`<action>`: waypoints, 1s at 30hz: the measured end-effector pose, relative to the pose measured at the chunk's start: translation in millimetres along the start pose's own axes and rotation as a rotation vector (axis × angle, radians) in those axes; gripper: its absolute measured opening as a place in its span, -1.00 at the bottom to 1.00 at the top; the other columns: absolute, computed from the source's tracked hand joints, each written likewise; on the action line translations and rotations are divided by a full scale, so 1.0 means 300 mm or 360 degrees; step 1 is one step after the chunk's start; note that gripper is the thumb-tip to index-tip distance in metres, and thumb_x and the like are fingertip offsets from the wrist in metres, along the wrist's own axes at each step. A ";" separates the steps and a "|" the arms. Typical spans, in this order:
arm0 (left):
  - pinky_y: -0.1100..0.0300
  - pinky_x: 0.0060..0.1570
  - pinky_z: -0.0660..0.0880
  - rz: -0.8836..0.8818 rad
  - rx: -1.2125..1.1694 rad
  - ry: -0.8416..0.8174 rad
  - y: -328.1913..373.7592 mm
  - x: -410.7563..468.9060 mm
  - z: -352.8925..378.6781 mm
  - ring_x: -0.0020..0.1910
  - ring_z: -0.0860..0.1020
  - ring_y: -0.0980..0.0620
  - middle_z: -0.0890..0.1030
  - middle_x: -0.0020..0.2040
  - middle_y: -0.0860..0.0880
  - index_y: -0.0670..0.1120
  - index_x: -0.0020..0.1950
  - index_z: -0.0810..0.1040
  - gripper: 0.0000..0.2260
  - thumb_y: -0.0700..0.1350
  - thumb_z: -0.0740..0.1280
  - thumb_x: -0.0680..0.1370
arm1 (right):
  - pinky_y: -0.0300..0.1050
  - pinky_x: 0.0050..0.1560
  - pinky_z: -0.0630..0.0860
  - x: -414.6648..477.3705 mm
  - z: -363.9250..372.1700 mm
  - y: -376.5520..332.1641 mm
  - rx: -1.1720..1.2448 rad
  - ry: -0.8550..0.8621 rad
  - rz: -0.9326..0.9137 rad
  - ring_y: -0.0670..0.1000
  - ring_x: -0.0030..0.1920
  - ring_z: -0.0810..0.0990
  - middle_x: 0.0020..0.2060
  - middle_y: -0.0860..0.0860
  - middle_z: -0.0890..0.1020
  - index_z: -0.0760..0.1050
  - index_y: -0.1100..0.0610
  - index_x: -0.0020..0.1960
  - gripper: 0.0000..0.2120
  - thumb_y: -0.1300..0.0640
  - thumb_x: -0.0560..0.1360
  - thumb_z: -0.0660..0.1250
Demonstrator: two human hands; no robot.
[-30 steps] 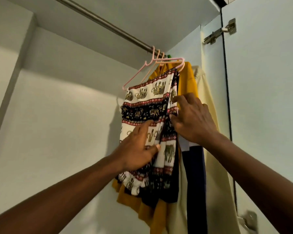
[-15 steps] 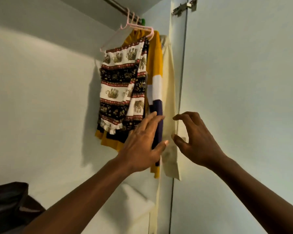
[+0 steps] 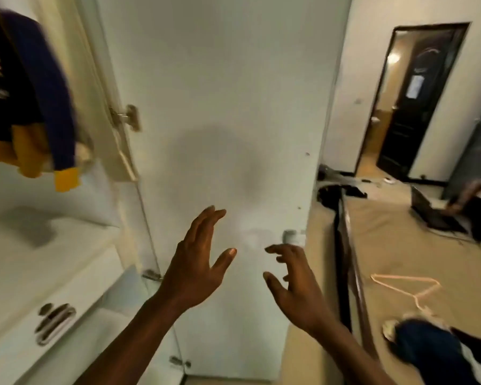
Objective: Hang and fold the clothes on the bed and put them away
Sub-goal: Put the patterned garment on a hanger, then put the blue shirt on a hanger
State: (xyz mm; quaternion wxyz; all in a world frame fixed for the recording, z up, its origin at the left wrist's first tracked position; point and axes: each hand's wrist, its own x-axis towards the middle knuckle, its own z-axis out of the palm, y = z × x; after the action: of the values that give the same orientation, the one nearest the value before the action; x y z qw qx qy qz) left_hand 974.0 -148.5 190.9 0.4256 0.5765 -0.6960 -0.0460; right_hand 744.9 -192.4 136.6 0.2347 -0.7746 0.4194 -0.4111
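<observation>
Navy garment (image 3: 428, 354) heaped on bed (image 3: 400, 234), pink hanger (image 3: 406, 278) beside

A single head-worn camera faces the wardrobe door (image 3: 233, 107) from close by, looking forward and somewhat down. The wardrobe (image 3: 53, 245) fills the left edge, the bed (image 3: 400, 245) runs off right, and the left hand (image 3: 197, 273) and right hand (image 3: 295, 287) reach in from below.

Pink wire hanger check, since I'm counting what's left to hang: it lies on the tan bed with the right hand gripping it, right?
No. The thin pink hanger does lie on the tan bed, but the right hand grips nothing: the head view shows it open, apart from the hanger.
</observation>
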 end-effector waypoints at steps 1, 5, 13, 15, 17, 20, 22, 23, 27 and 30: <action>-0.19 0.44 0.42 -0.0020 -0.0028 -0.0074 -0.001 -0.020 0.083 0.60 0.23 0.15 0.10 0.65 0.25 0.31 0.60 0.11 -0.37 0.14 0.36 0.62 | -0.29 0.18 0.48 -0.060 -0.011 0.077 0.0012 -0.0002 0.0110 -0.30 0.31 0.42 0.32 -0.29 0.34 0.38 -0.18 0.40 -0.55 0.08 0.59 0.42; -0.17 0.46 0.41 -0.0089 -0.0123 -0.0456 0.035 -0.115 0.448 0.60 0.23 0.14 0.10 0.64 0.25 0.31 0.58 0.15 -0.42 0.14 0.34 0.62 | -0.30 0.07 0.52 -0.318 -0.084 0.353 0.0071 -0.0015 0.0535 -0.31 0.28 0.43 0.31 -0.37 0.32 0.37 -0.26 0.37 -0.58 0.02 0.59 0.41; 0.16 0.51 0.27 -0.0183 -0.0301 -0.0993 0.165 -0.211 1.050 0.56 0.26 0.18 0.32 0.54 0.17 0.22 0.48 0.33 -0.52 -0.03 0.41 0.62 | -0.21 0.09 0.58 -0.698 -0.364 0.768 0.0224 0.0221 0.1148 -0.23 0.14 0.55 0.20 -0.22 0.48 0.48 -0.19 0.29 -0.53 -0.30 0.44 0.39; 0.27 0.45 0.23 -0.0224 -0.0289 -0.1104 0.198 -0.228 1.156 0.54 0.30 0.15 0.36 0.51 0.14 0.19 0.45 0.38 -0.56 -0.07 0.42 0.63 | -0.02 0.10 0.63 -0.753 -0.413 0.842 0.0253 0.0326 0.1294 -0.15 0.11 0.59 0.16 -0.17 0.51 0.51 -0.12 0.27 -0.44 -0.38 0.38 0.32; 0.22 0.42 0.29 -0.0253 -0.0293 -0.1267 0.255 -0.265 1.303 0.52 0.33 0.13 0.37 0.50 0.12 0.20 0.42 0.40 -0.59 -0.06 0.41 0.63 | 0.01 0.05 0.65 -0.843 -0.475 0.925 0.0315 0.0431 0.1472 -0.12 0.09 0.61 0.15 -0.15 0.55 0.50 -0.19 0.21 -0.54 -0.39 0.41 0.31; 0.25 0.37 0.30 -0.0251 -0.0292 -0.1433 0.328 -0.296 1.452 0.50 0.36 0.09 0.37 0.45 0.14 0.10 0.45 0.43 -0.59 -0.08 0.42 0.62 | -0.31 -0.02 0.53 -0.942 -0.530 1.001 0.0345 0.0484 0.1655 -0.12 0.11 0.60 0.21 -0.07 0.57 0.49 -0.18 0.24 -0.72 -0.20 0.57 0.38; 0.31 0.36 0.24 -0.0237 -0.0279 -0.1510 0.369 -0.284 1.542 0.47 0.38 0.10 0.40 0.47 0.08 0.04 0.48 0.42 -0.57 -0.09 0.42 0.62 | -0.38 -0.08 0.48 -0.979 -0.564 1.060 0.0351 0.0492 0.1766 -0.16 0.12 0.57 0.23 -0.05 0.56 0.50 -0.08 0.30 -0.70 -0.11 0.60 0.39; 0.29 0.36 0.26 -0.0249 -0.0281 -0.1550 0.387 -0.272 1.579 0.46 0.39 0.10 0.42 0.48 0.05 0.04 0.49 0.41 -0.55 -0.08 0.42 0.62 | -0.39 -0.09 0.48 -0.988 -0.580 1.087 0.0352 0.0499 0.1802 -0.17 0.12 0.55 0.23 -0.04 0.55 0.50 -0.06 0.32 -0.69 -0.08 0.61 0.39; 0.19 0.38 0.34 -0.0285 -0.0289 -0.1694 0.413 -0.207 1.741 0.47 0.42 0.02 0.41 0.51 0.03 0.06 0.51 0.38 -0.53 -0.04 0.41 0.63 | -0.44 -0.14 0.43 -0.983 -0.634 1.207 0.0380 0.0510 0.1959 -0.02 0.17 0.56 0.21 -0.02 0.54 0.48 -0.05 0.30 -0.72 -0.05 0.62 0.38; 0.21 0.36 0.33 -0.0320 -0.0265 -0.1782 0.410 -0.140 1.876 0.46 0.43 0.00 0.41 0.52 0.01 0.04 0.52 0.37 -0.53 -0.05 0.41 0.63 | -0.50 -0.17 0.41 -0.943 -0.669 1.299 0.0396 0.0530 0.2057 -0.03 0.13 0.57 0.20 0.00 0.55 0.46 -0.08 0.25 -0.77 -0.03 0.62 0.39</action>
State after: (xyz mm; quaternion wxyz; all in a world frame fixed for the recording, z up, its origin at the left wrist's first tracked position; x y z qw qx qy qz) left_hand 515.6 -312.5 -120.2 0.0299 0.4921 -0.7511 -0.4391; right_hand 311.9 -167.5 -153.0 0.4529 -0.2619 0.7783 -0.3471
